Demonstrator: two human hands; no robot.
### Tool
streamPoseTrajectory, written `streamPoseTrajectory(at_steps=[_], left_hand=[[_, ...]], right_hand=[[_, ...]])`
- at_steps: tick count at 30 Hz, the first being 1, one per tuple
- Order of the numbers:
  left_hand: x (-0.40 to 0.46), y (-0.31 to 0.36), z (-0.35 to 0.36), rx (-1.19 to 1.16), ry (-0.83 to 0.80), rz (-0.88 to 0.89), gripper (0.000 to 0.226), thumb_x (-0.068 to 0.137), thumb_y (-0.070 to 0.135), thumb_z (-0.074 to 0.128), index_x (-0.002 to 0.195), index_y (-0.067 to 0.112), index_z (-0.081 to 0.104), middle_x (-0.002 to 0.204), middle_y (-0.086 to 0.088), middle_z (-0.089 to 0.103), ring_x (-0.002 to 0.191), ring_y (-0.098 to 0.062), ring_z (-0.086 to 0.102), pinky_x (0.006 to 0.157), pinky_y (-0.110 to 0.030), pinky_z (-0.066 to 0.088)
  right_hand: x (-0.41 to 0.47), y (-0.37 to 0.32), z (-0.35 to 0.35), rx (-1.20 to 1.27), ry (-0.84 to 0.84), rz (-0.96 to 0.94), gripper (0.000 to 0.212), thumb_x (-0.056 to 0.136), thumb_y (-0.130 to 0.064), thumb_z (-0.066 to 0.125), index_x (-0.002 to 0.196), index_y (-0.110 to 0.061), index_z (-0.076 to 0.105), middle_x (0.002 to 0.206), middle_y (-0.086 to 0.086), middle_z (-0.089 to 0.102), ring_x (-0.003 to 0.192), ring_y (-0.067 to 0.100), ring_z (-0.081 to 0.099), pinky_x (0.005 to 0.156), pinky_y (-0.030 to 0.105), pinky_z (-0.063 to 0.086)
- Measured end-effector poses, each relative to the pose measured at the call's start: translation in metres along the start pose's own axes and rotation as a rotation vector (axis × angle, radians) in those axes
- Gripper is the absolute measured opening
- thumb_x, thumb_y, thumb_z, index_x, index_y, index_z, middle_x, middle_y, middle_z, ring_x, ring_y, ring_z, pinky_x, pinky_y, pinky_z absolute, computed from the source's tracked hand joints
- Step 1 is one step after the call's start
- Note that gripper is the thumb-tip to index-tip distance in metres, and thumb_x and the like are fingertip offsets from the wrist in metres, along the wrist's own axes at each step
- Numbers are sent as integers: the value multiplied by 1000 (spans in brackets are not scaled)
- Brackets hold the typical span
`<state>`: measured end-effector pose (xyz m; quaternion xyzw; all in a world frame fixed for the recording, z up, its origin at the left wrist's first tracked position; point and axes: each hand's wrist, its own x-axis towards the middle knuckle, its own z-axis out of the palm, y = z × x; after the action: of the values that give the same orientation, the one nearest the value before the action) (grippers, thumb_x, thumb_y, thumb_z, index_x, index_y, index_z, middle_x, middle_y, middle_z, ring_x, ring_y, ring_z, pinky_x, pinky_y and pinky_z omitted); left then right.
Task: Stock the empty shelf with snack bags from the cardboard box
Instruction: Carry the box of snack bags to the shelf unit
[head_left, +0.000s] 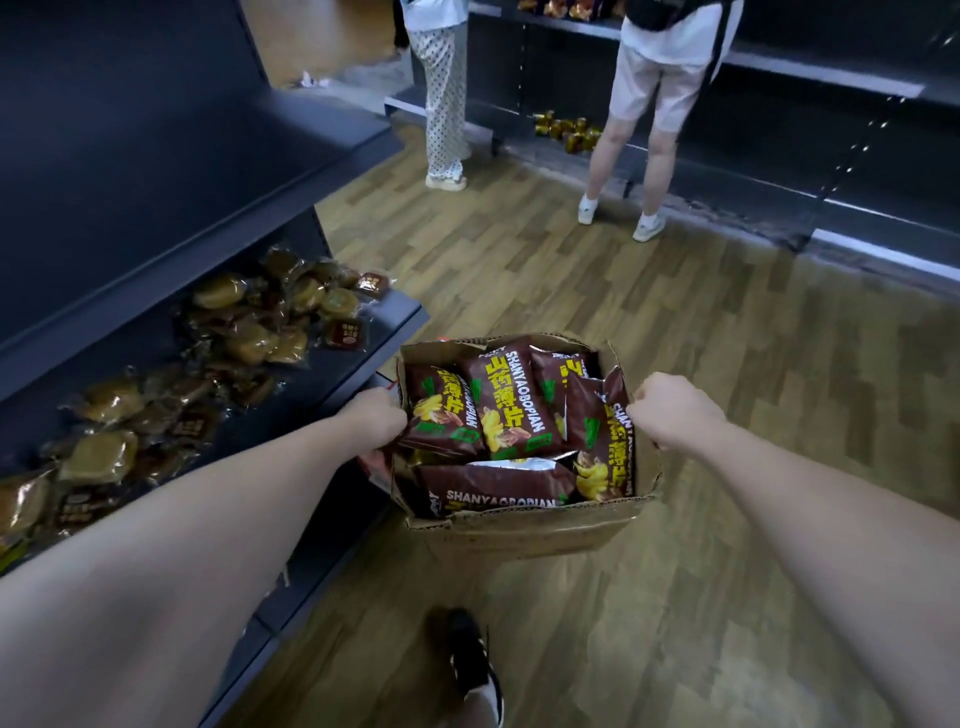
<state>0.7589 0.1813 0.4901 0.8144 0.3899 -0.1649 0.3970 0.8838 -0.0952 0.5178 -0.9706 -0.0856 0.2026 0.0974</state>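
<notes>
An open cardboard box (524, 530) is held above the wooden floor, filled with several brown snack bags (506, 410) printed with yellow characters. My left hand (376, 421) grips the box's left edge. My right hand (675, 413) grips its right edge, fingers curled over the rim. To the left stands a dark shelf unit; its upper shelf (171, 171) is bare, and the lower shelf (332, 374) carries several clear-wrapped brownish packets (249, 332).
Two people (649, 104) stand at the far dark shelving (779, 171), where a few gold-wrapped packets (566, 130) lie. Wooden floor (623, 312) stretches between me and them. My shoe (472, 660) is below the box.
</notes>
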Motion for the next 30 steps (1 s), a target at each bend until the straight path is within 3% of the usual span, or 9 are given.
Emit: streamPoseTrajectory(at_steps=[4,8,11,15,18,24,26,28,30], left_hand=[[23,9,-25,-33,-3,-30,23,91,4,42,70,3,52,57,-14,56,45,-24,59,45,-28,51],[49,9,-47,-50,-90,-32,22,73,7,63,59,5,45,61,-11,53,56,-22,53,58,-26,44],[66,7,-57,-89,-40,-79,30,71,4,68,54,7,44,59,-10,52,55,-23,52,65,-31,44],[87,0,-64,-125,-29,-151,22,85,-1,53,65,4,49,64,-15,56,60,-31,64,57,-37,55],[98,-4,-70,-163,47,-168,25,85,-7,48,63,4,45,61,-13,51,54,-28,60,48,-32,52],[113,-6,-76,-274,48,-375,31,90,0,54,59,2,48,41,-12,54,72,-30,68,29,-22,44],[119,-7,-76,-270,30,-342,28,90,1,52,63,7,48,54,-10,59,57,-20,68,39,-24,52],[123,-6,-74,-273,11,-319,27,92,1,49,67,11,47,67,-8,59,56,-14,68,51,-26,57],[126,-3,-70,-283,1,-331,29,93,-1,46,67,11,44,67,-7,56,47,-11,65,48,-24,55]], right_hand=[[34,-31,-14,-35,-7,-30,16,75,-10,40,66,-10,53,63,6,60,62,23,59,61,26,42],[68,-63,-23,-77,-26,-37,16,77,-10,39,72,-10,54,64,5,59,64,22,59,64,25,44],[89,-88,-28,-129,-50,-55,14,79,-10,40,70,-11,51,62,4,58,63,21,58,63,25,43],[115,-117,-29,-184,-80,-85,15,85,-15,42,74,-12,51,63,3,61,63,21,61,58,24,41],[136,-135,-30,-215,-106,-122,15,83,-17,43,75,-11,55,68,4,65,61,20,65,57,22,43],[181,-160,-20,-271,-164,-199,16,85,-21,44,76,-13,54,71,2,66,62,19,68,57,22,44],[196,-165,-16,-292,-184,-233,17,85,-23,45,75,-14,54,71,1,64,67,20,67,61,23,46],[213,-171,-11,-314,-207,-267,15,84,-21,45,74,-14,53,70,0,62,69,20,66,63,24,46],[229,-177,-8,-334,-238,-301,14,82,-20,45,73,-13,55,68,0,63,66,19,66,62,24,46]])
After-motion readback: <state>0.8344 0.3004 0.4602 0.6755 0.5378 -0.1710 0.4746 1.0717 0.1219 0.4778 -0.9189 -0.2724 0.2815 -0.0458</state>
